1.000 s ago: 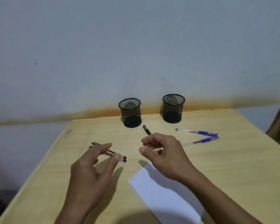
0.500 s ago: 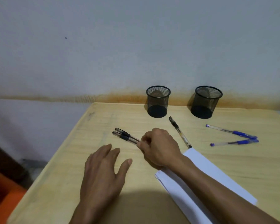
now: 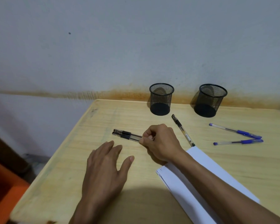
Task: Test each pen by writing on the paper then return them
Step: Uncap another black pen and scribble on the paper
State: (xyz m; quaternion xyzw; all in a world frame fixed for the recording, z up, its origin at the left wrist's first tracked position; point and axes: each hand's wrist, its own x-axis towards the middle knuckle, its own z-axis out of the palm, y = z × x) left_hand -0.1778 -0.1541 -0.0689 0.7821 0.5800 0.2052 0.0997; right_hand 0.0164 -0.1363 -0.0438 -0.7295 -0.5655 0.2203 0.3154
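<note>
Both arms are bare as far as the view reaches, with no sleeve showing on either forearm. The left hand (image 3: pixel 103 172) and the right hand (image 3: pixel 160 143) carry no glove, ring, watch or band. The fingernails that show are short and unpainted, plainest on the left thumb.

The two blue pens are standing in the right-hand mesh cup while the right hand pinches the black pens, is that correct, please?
Not quite. The head view shows the two blue pens lying on the table, in front of the right-hand mesh cup, which looks empty. The right hand does pinch the black pens.
</note>
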